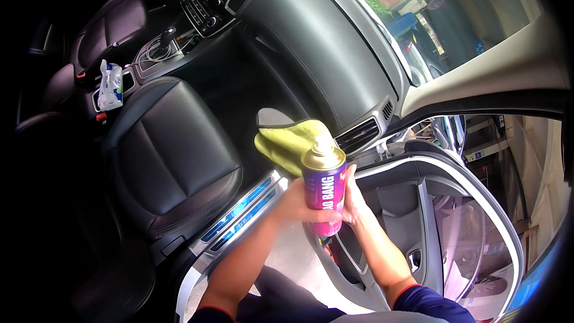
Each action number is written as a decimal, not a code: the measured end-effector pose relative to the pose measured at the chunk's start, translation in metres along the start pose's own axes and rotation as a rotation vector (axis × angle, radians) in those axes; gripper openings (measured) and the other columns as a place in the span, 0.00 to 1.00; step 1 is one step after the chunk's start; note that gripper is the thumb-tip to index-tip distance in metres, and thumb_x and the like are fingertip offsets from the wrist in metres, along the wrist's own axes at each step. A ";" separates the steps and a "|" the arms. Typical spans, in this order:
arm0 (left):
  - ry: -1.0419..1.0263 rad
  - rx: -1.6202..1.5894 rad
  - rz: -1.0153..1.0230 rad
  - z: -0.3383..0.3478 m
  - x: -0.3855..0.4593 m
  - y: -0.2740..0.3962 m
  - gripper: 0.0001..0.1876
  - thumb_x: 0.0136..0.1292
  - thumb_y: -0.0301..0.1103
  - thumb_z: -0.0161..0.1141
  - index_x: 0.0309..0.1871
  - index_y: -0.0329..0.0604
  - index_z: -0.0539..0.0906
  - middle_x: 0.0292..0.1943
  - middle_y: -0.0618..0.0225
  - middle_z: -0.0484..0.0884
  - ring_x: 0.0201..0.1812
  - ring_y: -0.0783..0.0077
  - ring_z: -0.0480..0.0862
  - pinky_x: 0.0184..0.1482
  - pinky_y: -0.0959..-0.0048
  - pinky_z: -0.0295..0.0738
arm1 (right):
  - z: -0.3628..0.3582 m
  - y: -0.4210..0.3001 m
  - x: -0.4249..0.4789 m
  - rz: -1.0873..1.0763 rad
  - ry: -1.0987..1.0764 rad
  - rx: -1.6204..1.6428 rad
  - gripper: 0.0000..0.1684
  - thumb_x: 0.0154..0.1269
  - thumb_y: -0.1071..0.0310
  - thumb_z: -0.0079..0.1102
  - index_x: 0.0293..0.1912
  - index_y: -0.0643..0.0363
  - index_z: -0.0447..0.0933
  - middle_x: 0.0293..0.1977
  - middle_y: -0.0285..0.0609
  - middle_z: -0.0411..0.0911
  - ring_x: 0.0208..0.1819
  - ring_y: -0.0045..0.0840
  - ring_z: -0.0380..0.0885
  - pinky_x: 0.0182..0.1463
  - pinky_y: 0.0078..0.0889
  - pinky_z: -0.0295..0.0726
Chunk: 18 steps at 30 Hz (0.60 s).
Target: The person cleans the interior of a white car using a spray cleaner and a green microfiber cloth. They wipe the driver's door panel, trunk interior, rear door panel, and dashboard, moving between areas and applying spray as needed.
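Observation:
A purple-to-pink aerosol can (323, 202) with a gold shoulder and a white spray nozzle stands nearly upright before me. My left hand (296, 202) grips it from the left, its thumb across the lower front. Against the can's right side is my right hand (352, 199), most of its fingers hidden behind the can. Just beyond the can is a folded microfibre cloth (287, 141), yellow-green on one face and grey on the other. The can and hands cover its near end, so which hand supports it cannot be told.
A black leather car seat (175, 152) is to the left, behind the door sill plate (242, 213). Ahead runs the dashboard (323, 40) with its side air vent (358, 135). The open car door (403, 197) is at the right. A tissue pack (110, 87) lies on the centre console.

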<state>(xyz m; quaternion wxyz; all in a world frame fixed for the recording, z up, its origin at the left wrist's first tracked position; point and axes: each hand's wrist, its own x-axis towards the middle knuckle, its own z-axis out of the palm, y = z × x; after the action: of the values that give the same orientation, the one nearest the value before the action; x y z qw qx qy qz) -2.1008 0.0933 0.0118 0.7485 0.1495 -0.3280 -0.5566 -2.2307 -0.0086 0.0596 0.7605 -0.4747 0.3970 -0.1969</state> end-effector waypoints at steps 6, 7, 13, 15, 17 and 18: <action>-0.045 -0.131 0.071 0.004 0.011 0.024 0.42 0.40 0.38 0.80 0.61 0.40 0.71 0.51 0.64 0.80 0.53 0.70 0.80 0.59 0.68 0.74 | 0.042 -0.052 0.000 -0.385 0.207 0.200 0.15 0.72 0.67 0.53 0.53 0.65 0.72 0.47 0.46 0.79 0.47 0.29 0.80 0.54 0.29 0.80; 0.028 -0.084 0.161 0.003 0.011 0.036 0.44 0.39 0.37 0.81 0.62 0.40 0.70 0.53 0.63 0.78 0.55 0.68 0.79 0.60 0.67 0.72 | 0.049 -0.070 0.002 -0.667 0.301 0.054 0.15 0.72 0.68 0.54 0.54 0.65 0.72 0.47 0.47 0.79 0.47 0.27 0.80 0.53 0.29 0.80; 0.862 0.549 0.189 -0.115 0.005 0.059 0.32 0.47 0.34 0.78 0.55 0.39 0.74 0.51 0.63 0.78 0.52 0.68 0.79 0.58 0.67 0.72 | 0.026 -0.173 0.080 -0.989 0.928 -1.617 0.34 0.68 0.52 0.57 0.64 0.64 0.66 0.50 0.65 0.76 0.52 0.51 0.76 0.57 0.45 0.73; 1.174 0.831 0.307 -0.190 0.004 0.044 0.36 0.46 0.36 0.79 0.58 0.36 0.72 0.45 0.63 0.82 0.44 0.72 0.83 0.49 0.70 0.78 | -0.017 -0.199 0.151 -0.493 0.719 -1.754 0.44 0.70 0.37 0.42 0.72 0.58 0.54 0.59 0.69 0.68 0.64 0.53 0.67 0.68 0.42 0.63; 1.346 1.029 0.411 -0.260 0.000 0.036 0.38 0.47 0.38 0.79 0.59 0.34 0.71 0.49 0.58 0.81 0.50 0.64 0.82 0.53 0.66 0.75 | -0.062 -0.227 0.218 -0.329 0.819 -1.743 0.49 0.69 0.31 0.37 0.76 0.52 0.43 0.68 0.66 0.57 0.71 0.54 0.57 0.73 0.40 0.55; 1.408 1.111 0.404 -0.290 -0.002 0.038 0.39 0.47 0.39 0.79 0.60 0.33 0.70 0.51 0.57 0.81 0.52 0.61 0.81 0.55 0.64 0.73 | -0.067 -0.245 0.239 -0.354 0.764 -1.612 0.49 0.68 0.30 0.37 0.75 0.53 0.44 0.69 0.63 0.57 0.72 0.51 0.56 0.74 0.39 0.53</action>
<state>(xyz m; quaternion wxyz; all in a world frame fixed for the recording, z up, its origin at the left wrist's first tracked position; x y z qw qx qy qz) -1.8826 0.0672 -0.1810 0.6791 0.7320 -0.0367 0.0417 -2.1199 -0.3234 0.1597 -0.0267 -0.8191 0.5609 -0.1174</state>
